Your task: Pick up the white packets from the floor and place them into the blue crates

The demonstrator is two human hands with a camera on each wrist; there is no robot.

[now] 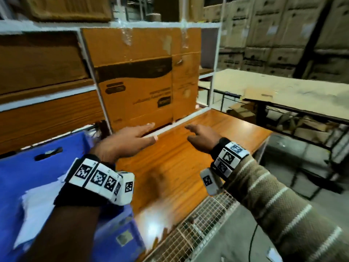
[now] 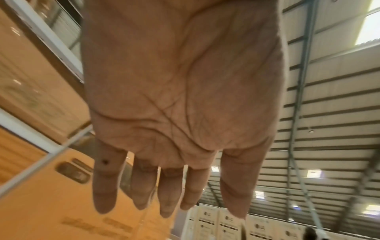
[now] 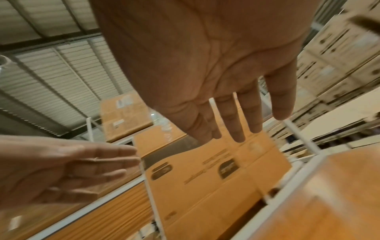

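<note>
A blue crate (image 1: pixel 24 167) stands at the lower left of the head view, with white packets (image 1: pixel 37 203) lying inside it. My left hand (image 1: pixel 132 138) hovers just right of the crate, above the wooden table, fingers straight and empty. My right hand (image 1: pixel 200 135) floats beside it over the same table, fingers loosely extended, holding nothing. The left wrist view shows my left hand (image 2: pixel 174 186) as a bare palm with spread fingers. In the right wrist view my right hand (image 3: pixel 232 113) is flat and empty, and my left hand (image 3: pixel 68 165) shows at the left edge.
An orange wooden table (image 1: pixel 179 167) lies under both hands. Behind it a white metal rack (image 1: pixel 102 95) holds large cardboard boxes (image 1: pixel 143 76). A wire mesh panel (image 1: pixel 194 229) edges the table front. A long bench (image 1: pixel 283 91) and stacked cartons (image 1: pixel 273 35) stand right.
</note>
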